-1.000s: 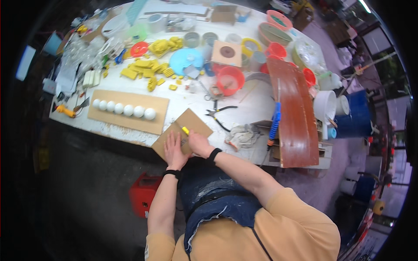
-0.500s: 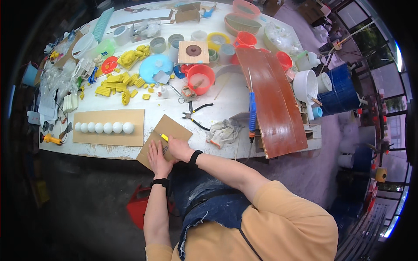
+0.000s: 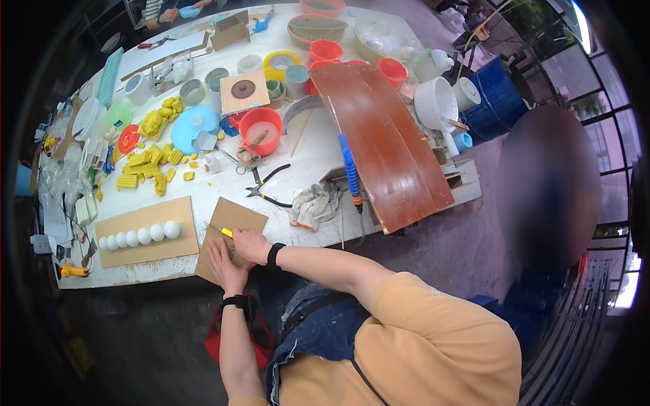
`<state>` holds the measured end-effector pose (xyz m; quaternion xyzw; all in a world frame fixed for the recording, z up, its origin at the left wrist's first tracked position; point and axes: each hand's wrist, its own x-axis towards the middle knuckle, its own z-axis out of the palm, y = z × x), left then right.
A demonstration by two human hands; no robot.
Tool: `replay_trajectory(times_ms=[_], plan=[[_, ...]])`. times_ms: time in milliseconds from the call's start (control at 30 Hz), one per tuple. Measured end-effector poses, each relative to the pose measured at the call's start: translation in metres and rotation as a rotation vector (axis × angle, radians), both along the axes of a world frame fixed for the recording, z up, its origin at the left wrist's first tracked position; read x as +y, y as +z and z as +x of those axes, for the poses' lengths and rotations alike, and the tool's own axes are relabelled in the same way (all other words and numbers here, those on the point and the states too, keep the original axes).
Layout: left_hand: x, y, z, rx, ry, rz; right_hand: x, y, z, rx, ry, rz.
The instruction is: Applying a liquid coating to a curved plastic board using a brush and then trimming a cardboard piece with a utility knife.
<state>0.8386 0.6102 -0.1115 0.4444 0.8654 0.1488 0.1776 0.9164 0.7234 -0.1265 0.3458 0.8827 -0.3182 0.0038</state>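
A piece of brown cardboard [image 3: 237,214] lies at the table's near edge, turned at an angle. My left hand [image 3: 229,268] presses on its left part with the fingers stretched out flat. Closed around a yellow utility knife [image 3: 227,232], my right hand [image 3: 250,247] rests on the cardboard beside the left one. The knife's tip is too small to make out. To the left, a row of several white balls [image 3: 143,236] sits on a second cardboard strip [image 3: 181,210].
Beyond the cardboard are pliers [image 3: 267,188], white work gloves [image 3: 315,205] and a red cup [image 3: 261,132]. Yellow clay lumps [image 3: 145,162] lie farther left. A brown board [image 3: 382,142] with a blue-handled tool [image 3: 349,166] covers the right side. A blurred person [image 3: 550,196] stands at right.
The whole view has turned, so the table appears shifted left. A blurred person now shows at right and someone's hands at the far edge. My hands keep their hold on the cardboard and knife.
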Motion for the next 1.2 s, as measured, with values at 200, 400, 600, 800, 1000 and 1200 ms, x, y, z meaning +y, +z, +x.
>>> replay_trajectory(times_ms=[200, 400, 600, 800, 1000, 1200], plan=[[-0.001, 0.0, 0.0, -0.003, -0.004, 0.007, -0.006, -0.005, -0.004, 0.027, -0.046, 0.046], [-0.004, -0.002, -0.003, 0.022, -0.021, 0.026, -0.011, -0.003, -0.008, 0.087, -0.097, 0.006], [-0.001, -0.007, -0.002, 0.031, -0.029, -0.041, -0.002, 0.008, 0.0, -0.045, -0.003, -0.067], [0.004, 0.009, 0.001, -0.028, 0.042, -0.051, 0.004, 0.001, -0.001, -0.035, 0.027, -0.028], [-0.001, 0.008, 0.0, -0.058, 0.077, -0.054, 0.001, 0.003, -0.003, -0.088, 0.055, -0.028], [-0.003, 0.003, 0.001, -0.033, 0.082, -0.027, 0.0, -0.003, -0.002, -0.098, 0.058, -0.03]])
